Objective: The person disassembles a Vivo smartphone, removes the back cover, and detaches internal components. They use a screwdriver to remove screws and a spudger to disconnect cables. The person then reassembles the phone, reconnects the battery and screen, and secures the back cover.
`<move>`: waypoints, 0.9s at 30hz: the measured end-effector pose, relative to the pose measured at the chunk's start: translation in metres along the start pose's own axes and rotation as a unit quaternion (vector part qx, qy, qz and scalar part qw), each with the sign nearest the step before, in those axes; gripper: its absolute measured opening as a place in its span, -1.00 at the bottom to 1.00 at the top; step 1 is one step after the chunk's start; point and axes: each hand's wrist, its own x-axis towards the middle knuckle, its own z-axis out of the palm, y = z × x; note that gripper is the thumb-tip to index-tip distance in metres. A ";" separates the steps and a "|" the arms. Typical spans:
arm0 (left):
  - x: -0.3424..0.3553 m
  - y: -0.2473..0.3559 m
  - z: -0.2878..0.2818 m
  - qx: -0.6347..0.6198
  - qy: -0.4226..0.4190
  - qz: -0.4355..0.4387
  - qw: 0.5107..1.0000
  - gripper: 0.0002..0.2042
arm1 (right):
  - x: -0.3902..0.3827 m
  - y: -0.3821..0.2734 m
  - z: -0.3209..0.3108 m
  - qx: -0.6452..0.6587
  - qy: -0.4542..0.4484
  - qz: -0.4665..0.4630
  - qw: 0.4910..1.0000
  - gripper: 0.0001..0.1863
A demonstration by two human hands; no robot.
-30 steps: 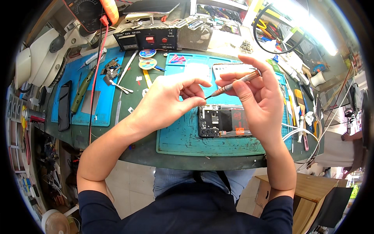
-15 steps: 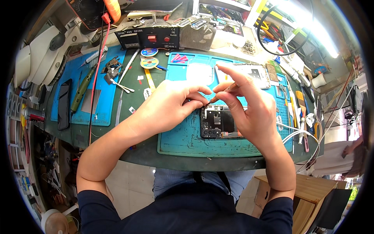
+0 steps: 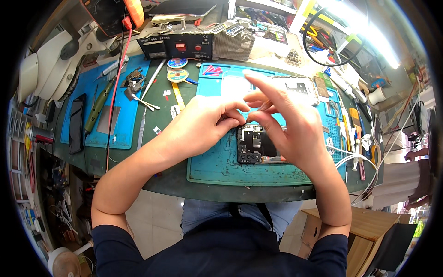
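An opened smartphone (image 3: 256,144) lies on the blue repair mat (image 3: 217,171), its inner parts and camera cluster bare. At its far left corner my left hand (image 3: 198,124) is closed in a pinch; whatever is between thumb and forefinger is too small to make out. My right hand (image 3: 300,127) covers the right part of the phone and grips a slim copper-coloured screwdriver (image 3: 266,105) between thumb and fingers, forefinger raised. The tool's tip points down to the same corner, close to my left fingertips, and is mostly hidden.
Behind the phone lies a phone frame (image 3: 302,87). Solder spools (image 3: 177,75), cotton swabs (image 3: 146,102) and a scalpel-like tool (image 3: 141,129) are at left, beyond them a black phone (image 3: 77,124). White cables (image 3: 353,157) and hand tools line the right edge.
My right hand has shifted slightly left and tilted, and the screwdriver shows less between its fingers. My left hand stays almost still. A person at the far right has moved.
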 end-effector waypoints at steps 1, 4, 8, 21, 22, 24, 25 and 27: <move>0.000 0.000 0.000 0.011 0.003 0.007 1.000 -0.65 | 0.001 -0.002 -0.002 0.014 -0.022 0.009 1.000 -0.43; 0.001 -0.005 -0.001 0.030 -0.009 -0.009 0.999 -0.64 | 0.003 -0.008 -0.004 0.058 -0.054 0.042 0.996 -0.42; -0.001 -0.004 -0.002 0.013 0.004 -0.012 1.000 -0.64 | 0.004 -0.006 -0.002 0.070 -0.041 0.079 0.994 -0.42; -0.002 -0.001 -0.004 0.004 0.000 -0.014 1.000 -0.70 | 0.004 -0.005 0.000 -0.037 -0.012 0.060 0.997 -0.37; 0.000 -0.001 -0.003 0.006 -0.002 -0.015 1.000 -0.70 | 0.002 -0.001 0.007 0.050 0.010 0.063 0.997 -0.36; 0.001 -0.002 -0.003 0.018 -0.006 -0.010 1.000 -0.70 | 0.001 0.003 0.004 0.113 -0.015 0.072 0.991 -0.33; 0.000 -0.001 -0.004 0.025 -0.007 -0.008 1.000 -0.70 | 0.003 0.000 0.000 0.034 -0.034 0.069 0.996 -0.33; -0.001 0.000 -0.004 0.007 -0.004 -0.020 1.000 -0.70 | 0.005 -0.004 -0.002 -0.049 -0.037 0.062 0.996 -0.34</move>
